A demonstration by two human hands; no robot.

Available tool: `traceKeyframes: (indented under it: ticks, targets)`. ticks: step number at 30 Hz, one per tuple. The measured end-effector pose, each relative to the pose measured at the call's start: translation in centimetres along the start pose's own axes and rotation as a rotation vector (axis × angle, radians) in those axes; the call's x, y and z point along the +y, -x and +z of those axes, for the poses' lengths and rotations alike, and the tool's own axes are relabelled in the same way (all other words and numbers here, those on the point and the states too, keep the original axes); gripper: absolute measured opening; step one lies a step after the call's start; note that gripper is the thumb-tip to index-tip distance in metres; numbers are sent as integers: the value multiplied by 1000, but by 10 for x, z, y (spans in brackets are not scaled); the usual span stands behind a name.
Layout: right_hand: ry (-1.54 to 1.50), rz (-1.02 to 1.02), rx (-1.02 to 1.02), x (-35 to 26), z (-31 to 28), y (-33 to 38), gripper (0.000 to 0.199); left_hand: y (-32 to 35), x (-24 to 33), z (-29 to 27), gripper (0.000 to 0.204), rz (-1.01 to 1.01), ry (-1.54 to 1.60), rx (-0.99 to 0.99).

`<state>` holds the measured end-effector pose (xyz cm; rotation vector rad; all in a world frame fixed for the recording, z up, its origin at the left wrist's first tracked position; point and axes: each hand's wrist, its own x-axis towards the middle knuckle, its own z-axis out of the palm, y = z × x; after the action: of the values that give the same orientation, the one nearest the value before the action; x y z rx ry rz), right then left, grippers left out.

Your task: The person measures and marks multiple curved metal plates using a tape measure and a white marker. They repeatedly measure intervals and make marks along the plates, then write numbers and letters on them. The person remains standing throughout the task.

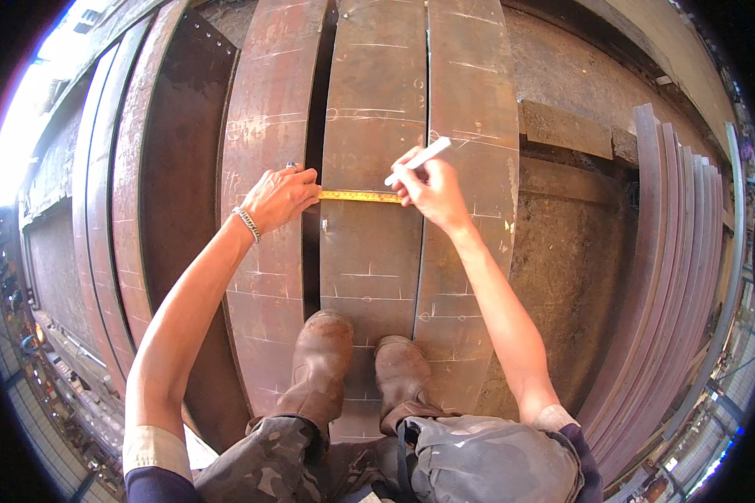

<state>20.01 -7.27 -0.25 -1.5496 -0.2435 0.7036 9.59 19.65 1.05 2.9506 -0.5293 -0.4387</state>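
A yellow tape measure (361, 196) lies stretched across the middle steel beam (369, 243). The fingers of my left hand (281, 196) are closed on its left end, at the gap beside that beam. My right hand (432, 191) grips a white marker (424, 158) that slants up to the right, and its lower fingers touch the right end of the visible tape. Whether the tape runs on under this hand is hidden. Thin white lines and small circles mark the middle beam, the left beam (264, 226) and the right beam (470, 268).
My brown boots (323, 352) stand on the beams. Dark gaps run lengthwise between them. A deep beam channel (180, 168) lies further left. Several long steel bars (646, 277) are stacked at the right, past a rusty lower surface (562, 277) and a short steel block (566, 128).
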Motion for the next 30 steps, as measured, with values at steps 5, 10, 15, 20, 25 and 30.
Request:
traceKeyframes:
  ticks: [5, 10, 15, 20, 25, 30]
  targets:
    - [364, 38, -120, 20, 16, -31, 21, 1, 0, -2, 16, 8, 51, 47]
    - [487, -42, -135, 34, 17, -41, 22, 0, 0, 0, 17, 7, 62, 68]
    - [487, -66, -140, 38, 19, -40, 21, 1, 0, 3, 18, 0, 31, 59]
    - [492, -98, -113, 39, 21, -38, 20, 1, 1, 1, 19, -17, 51, 40]
    - [582, -133, -116, 34, 22, -34, 14, 1, 0, 0, 19, -11, 46, 41]
    - [577, -442, 135, 18, 33, -28, 10, -1, 0, 3, 18, -2, 47, 60]
